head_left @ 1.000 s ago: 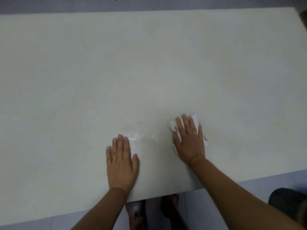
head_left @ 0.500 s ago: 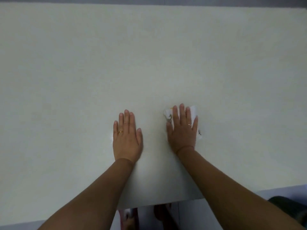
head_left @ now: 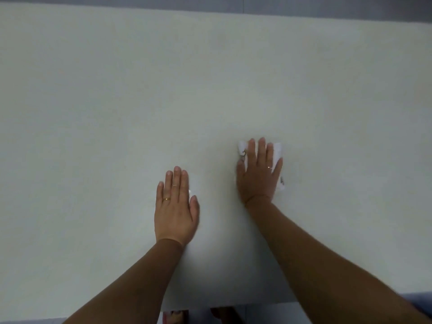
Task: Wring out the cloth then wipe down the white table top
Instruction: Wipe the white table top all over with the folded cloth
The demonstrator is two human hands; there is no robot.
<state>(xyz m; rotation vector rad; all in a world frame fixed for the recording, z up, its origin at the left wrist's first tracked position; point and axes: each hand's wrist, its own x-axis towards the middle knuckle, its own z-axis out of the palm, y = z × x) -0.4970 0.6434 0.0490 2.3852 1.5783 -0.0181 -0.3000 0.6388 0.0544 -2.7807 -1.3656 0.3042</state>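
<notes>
The white table top fills nearly the whole head view. My right hand lies flat, palm down, pressing a white cloth with a small dark print onto the table. The cloth shows past my fingertips and on both sides of the hand. To its left and nearer to me, my left hand also lies flat with the fingers together. A small sliver of a white cloth piece peeks out between its thumb and forefinger; the rest is hidden under the palm.
The table's far edge runs along the top, with grey floor beyond it. The near edge crosses the bottom between my forearms. My feet show on the floor below it.
Both hands have slid away from the near edge, farther onto the table, with the cloth staying under my right palm. Since half a second ago the left hand has drawn slightly back.
</notes>
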